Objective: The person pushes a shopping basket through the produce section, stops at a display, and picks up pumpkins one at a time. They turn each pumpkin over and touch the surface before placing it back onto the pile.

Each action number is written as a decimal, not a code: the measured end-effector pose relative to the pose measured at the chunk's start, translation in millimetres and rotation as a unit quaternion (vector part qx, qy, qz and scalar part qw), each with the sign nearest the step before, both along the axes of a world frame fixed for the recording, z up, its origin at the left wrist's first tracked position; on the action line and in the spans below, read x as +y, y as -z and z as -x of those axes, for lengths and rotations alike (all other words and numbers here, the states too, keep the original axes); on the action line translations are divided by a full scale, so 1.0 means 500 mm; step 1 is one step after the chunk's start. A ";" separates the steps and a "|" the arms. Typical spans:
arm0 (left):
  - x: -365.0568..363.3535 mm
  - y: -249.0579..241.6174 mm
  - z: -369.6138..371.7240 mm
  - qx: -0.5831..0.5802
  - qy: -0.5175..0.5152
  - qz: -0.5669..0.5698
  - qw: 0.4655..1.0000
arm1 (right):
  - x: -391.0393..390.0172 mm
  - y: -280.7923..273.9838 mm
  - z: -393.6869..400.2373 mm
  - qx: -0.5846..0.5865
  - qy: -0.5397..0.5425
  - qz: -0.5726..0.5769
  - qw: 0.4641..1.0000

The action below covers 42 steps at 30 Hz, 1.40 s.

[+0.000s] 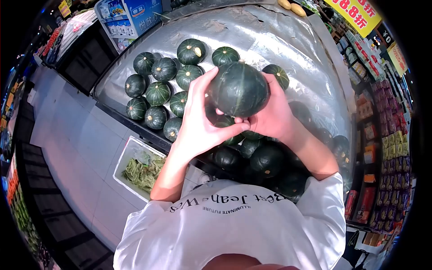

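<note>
A dark green kabocha squash (239,89) is held up between my two hands, above the display bin. My left hand (201,118) curves around its left side, the thumb stretched below it. On the other side my right hand (273,114) grips it, with some fingertips showing underneath. The squash's stem end points away at the top. More squashes of the same kind, such as the striped squash (158,93), lie in rows to the left. Others, like the dark squash (267,159), are grouped below my hands near the bin's front edge.
The squashes lie on a silvery sheet (252,33) lining the bin. A white crate (118,173) of leafy greens (143,174) stands on the floor at left. A blue-and-white shelf unit (130,18) is behind, and shelves of packaged goods (391,157) line the right.
</note>
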<state>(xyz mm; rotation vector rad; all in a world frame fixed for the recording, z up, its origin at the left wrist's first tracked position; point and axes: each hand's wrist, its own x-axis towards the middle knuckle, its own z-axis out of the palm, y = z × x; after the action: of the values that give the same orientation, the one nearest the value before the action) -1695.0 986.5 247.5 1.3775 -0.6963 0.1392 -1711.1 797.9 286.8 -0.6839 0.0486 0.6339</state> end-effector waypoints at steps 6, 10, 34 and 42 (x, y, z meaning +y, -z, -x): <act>0.054 0.087 -0.021 0.131 0.003 0.134 0.982 | 0.081 -0.039 -0.026 -0.148 -0.104 0.460 0.869; 0.093 0.110 -0.076 0.217 0.028 0.178 0.959 | 0.110 -0.013 -0.060 -0.456 -0.036 0.565 0.687; 0.162 0.152 -0.702 0.091 -0.065 -0.492 0.863 | 0.156 0.158 -0.660 -0.412 -0.060 0.760 0.499; 0.186 0.170 -0.713 0.075 -0.060 -0.470 0.878 | -0.032 -0.101 -0.383 -0.349 -0.109 0.853 0.371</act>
<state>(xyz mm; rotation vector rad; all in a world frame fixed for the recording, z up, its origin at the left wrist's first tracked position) -1338.5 1079.5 162.6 2.3390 -0.5553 -0.2492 -1519.4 781.8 337.3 -3.0728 -0.2424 0.2339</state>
